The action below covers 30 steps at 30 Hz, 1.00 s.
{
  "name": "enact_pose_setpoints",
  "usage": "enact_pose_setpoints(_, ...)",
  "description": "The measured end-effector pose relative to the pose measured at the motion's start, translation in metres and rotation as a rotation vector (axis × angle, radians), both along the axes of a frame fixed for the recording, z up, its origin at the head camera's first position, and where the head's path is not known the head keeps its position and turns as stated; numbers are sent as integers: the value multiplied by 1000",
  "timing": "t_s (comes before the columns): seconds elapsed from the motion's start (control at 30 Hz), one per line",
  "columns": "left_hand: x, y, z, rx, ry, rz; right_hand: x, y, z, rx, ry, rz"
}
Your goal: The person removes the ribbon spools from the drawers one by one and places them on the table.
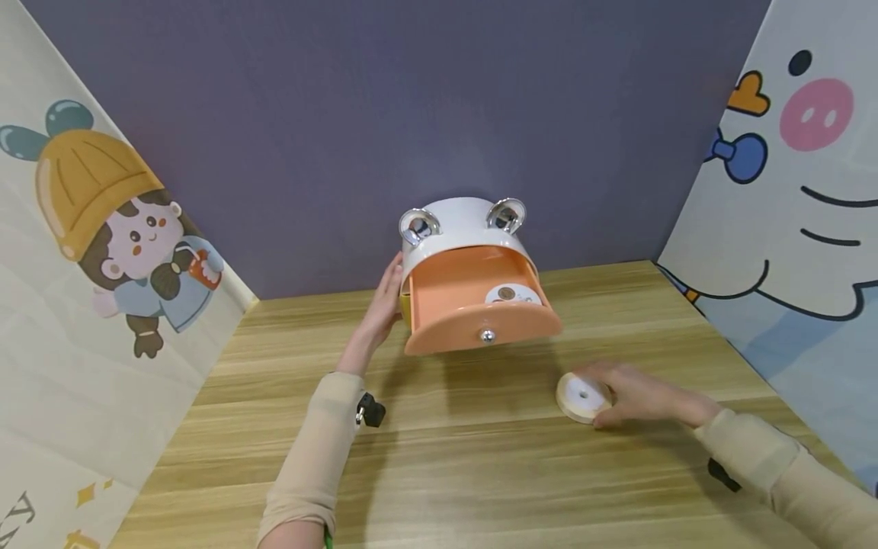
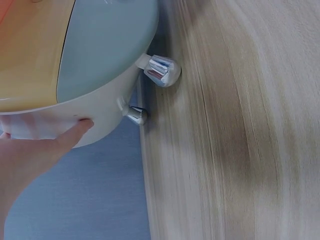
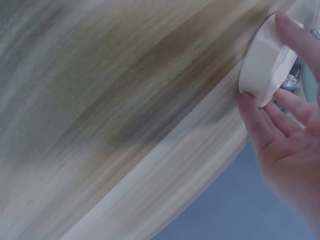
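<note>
A frog-shaped box [image 1: 458,213] with a white rounded top and two chrome eyes stands near the back wall. Its orange drawer [image 1: 473,333] is pulled out and has a small chrome knob. Inside the drawer lies a white round disc [image 1: 523,294] with a brown spot. My left hand [image 1: 386,303] lies against the box's left side, and its thumb rests on the white wall in the left wrist view. Right of the drawer, my right hand [image 1: 634,393] pinches a round white roll [image 1: 581,397] by its rim, between thumb and fingers. The roll has a cream edge and a small centre hole.
Under everything is a wood-grain table [image 1: 480,473]. A dark purple-grey wall [image 1: 439,99] rises directly behind the box. Cartoon-printed white panels flank the table, the left panel [image 1: 89,396] and the right panel [image 1: 816,229].
</note>
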<state>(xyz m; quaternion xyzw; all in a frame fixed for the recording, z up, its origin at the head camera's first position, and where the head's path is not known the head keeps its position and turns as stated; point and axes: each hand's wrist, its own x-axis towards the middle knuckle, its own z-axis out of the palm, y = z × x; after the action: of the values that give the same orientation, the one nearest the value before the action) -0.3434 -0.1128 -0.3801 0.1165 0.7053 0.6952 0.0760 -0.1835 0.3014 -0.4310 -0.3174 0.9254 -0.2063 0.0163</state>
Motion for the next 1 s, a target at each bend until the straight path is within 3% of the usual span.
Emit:
enact_pose_setpoints(0.2,1,-3,4,-8,-13,-3,-2,-4,3,14,-58,15)
enact_pose_setpoints(0.4,12,-4,17,3,-39,-47,-6,-4,17,45,-99,3)
enact_pose_setpoints(0.6,16,-2,20,1,-45,-43,-18,0,69,-1,-74,-42)
enact_pose_setpoints(0.83,1,0,0,8,-17,2,-36,-14,142,-3,255,14)
enact_pose_setpoints(1.0,1,1,-2,21,-14,1,-41,-39,177,-23,235,22)
